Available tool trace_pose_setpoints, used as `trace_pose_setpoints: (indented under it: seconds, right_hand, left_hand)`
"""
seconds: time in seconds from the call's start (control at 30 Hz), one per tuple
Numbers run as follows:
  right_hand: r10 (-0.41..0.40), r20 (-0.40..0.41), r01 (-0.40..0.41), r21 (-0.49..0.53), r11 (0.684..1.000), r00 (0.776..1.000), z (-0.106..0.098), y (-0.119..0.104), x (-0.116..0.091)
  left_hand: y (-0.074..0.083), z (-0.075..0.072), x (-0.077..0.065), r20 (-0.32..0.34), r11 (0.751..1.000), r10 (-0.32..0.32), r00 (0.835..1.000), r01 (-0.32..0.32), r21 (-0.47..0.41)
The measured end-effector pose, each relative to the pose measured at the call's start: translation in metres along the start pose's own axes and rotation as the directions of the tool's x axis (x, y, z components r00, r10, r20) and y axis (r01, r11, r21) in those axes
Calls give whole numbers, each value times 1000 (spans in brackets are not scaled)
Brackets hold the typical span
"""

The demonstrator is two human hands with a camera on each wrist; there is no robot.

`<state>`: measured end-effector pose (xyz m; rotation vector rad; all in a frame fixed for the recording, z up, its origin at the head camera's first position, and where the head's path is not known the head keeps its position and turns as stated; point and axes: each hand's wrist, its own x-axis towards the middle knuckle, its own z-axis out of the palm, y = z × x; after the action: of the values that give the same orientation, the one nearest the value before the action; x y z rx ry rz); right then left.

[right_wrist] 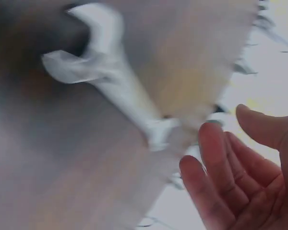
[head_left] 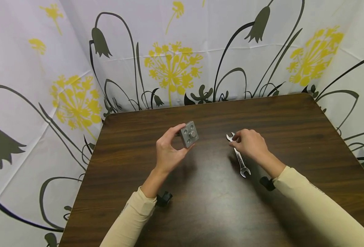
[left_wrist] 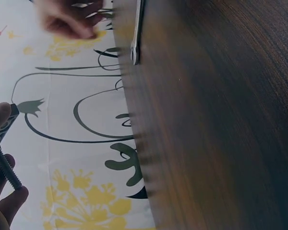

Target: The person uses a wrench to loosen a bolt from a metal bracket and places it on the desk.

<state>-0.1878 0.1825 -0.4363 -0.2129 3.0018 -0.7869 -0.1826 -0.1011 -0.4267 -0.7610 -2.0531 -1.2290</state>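
Observation:
In the head view, my left hand (head_left: 168,151) holds a grey square metal block (head_left: 186,138) above the table, its fingers and thumb at the edges. Several holes surround a round bolt head (head_left: 193,134) on the block's face. The left wrist view shows a threaded bolt shank (left_wrist: 7,166) sticking out beside the fingers. A silver open-end wrench (head_left: 239,158) lies on the table to the right. My right hand (head_left: 252,144) hovers over its far end, thumb and fingers apart with nothing between them in the right wrist view, where the wrench (right_wrist: 122,91) is blurred.
The dark wood-grain table (head_left: 213,206) ends at a floral curtain (head_left: 120,75) that hangs behind it and along both sides. Dark wrist cameras (head_left: 164,199) are strapped beneath both forearms.

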Motion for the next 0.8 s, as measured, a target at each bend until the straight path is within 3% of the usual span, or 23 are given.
trace_pose_setpoints:
  seconds: [0.17, 0.37, 0.47, 0.8]
  right_hand:
    - [-172, -35, 175, 130, 976, 984, -19, -44, -1]
    - [-401, -152, 428, 279, 859, 903, -27, -87, -2]
    - [-445, -203, 487, 270, 831, 872, -25, -97, -1]
    - [-525, -289, 573, 114, 811, 801, -17, -100, 3]
  left_hand:
    - [1, 1, 0, 15, 1000, -3, 1000, 3, -5]
    - [1, 3, 1, 34, 999, -13, 999, 15, -32]
    - [2, 4, 1, 45, 999, -16, 999, 18, -46]
    - [6, 6, 2, 78, 999, -4, 997, 7, -46]
